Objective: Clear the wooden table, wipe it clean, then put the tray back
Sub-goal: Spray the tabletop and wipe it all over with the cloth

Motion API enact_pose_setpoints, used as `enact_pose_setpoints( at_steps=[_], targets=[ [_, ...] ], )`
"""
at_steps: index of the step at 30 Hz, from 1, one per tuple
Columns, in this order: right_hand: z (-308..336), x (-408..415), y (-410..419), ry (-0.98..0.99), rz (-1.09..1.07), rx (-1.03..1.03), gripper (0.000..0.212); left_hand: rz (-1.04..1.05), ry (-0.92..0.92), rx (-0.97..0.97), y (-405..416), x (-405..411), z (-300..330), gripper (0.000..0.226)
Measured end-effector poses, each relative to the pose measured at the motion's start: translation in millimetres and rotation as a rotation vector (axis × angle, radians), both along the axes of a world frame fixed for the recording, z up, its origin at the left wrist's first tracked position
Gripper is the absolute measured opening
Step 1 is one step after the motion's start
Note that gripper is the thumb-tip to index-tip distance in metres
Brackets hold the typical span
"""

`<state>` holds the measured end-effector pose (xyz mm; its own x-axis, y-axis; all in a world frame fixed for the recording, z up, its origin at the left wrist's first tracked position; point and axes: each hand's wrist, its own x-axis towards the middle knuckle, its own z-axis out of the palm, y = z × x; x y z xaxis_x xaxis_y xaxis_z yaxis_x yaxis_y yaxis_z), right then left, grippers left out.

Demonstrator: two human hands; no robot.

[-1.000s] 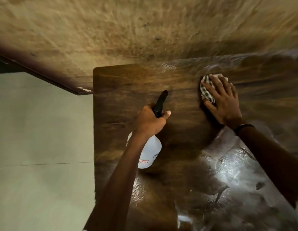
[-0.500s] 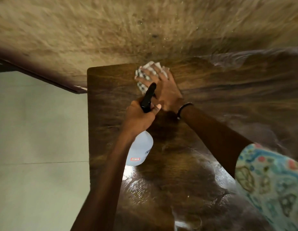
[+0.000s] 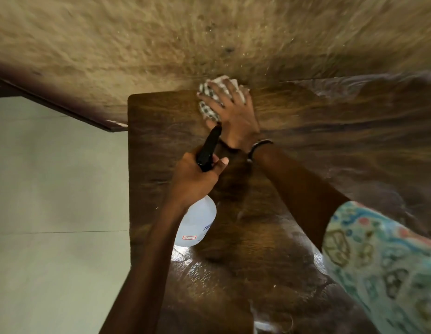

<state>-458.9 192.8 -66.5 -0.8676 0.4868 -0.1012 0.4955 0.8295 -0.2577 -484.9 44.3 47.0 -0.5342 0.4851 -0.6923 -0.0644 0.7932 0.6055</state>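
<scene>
- The right hand (image 3: 233,116) presses a checked white cloth (image 3: 211,100) flat, fingers spread, at the far edge of the dark brown wooden table (image 3: 318,145).
- The left hand (image 3: 194,182) grips a white plastic spray bottle (image 3: 197,225) with a black top, fingers wrapped round its neck.

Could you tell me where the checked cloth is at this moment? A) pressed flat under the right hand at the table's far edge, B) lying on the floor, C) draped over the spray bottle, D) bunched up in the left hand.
A: the right hand lies spread over the checked cloth on the wooden table near its far edge, while the left hand grips the spray bottle.
</scene>
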Motion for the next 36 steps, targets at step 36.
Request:
enact_pose_setpoints(
  at_steps=[36],
  targets=[
    [0,124,70,-0.068,-0.290,-0.003,0.060,-0.094,-0.031,-0.001,-30,82,4,0.016]
  ],
)
